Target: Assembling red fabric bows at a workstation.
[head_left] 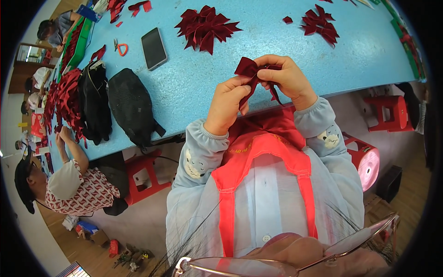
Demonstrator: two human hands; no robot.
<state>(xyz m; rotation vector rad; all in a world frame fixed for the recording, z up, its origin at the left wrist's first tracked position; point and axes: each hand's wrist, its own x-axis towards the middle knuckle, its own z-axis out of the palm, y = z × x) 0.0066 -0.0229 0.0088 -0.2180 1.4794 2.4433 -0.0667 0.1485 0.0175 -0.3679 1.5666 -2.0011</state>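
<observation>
Over the near edge of the blue table, both my hands hold one dark red ribbon bow (248,68). My left hand (227,101) pinches its lower left tail between thumb and fingers. At the bow's right side my right hand (288,78) grips near the knot, thumb on top and fingers curled beneath. One tail hangs down under my right fingers. Part of the bow is hidden behind my fingertips. Farther back lies a heap of dark red bows (205,28), and to its right a smaller group of bows (320,25).
A phone (154,48) and orange-handled scissors (122,49) lie left on the table (184,87). Two black bags (130,105) sit at its left edge beside a red ribbon pile (69,97). Another person (83,184) works at left. Red stools (390,113) stand below.
</observation>
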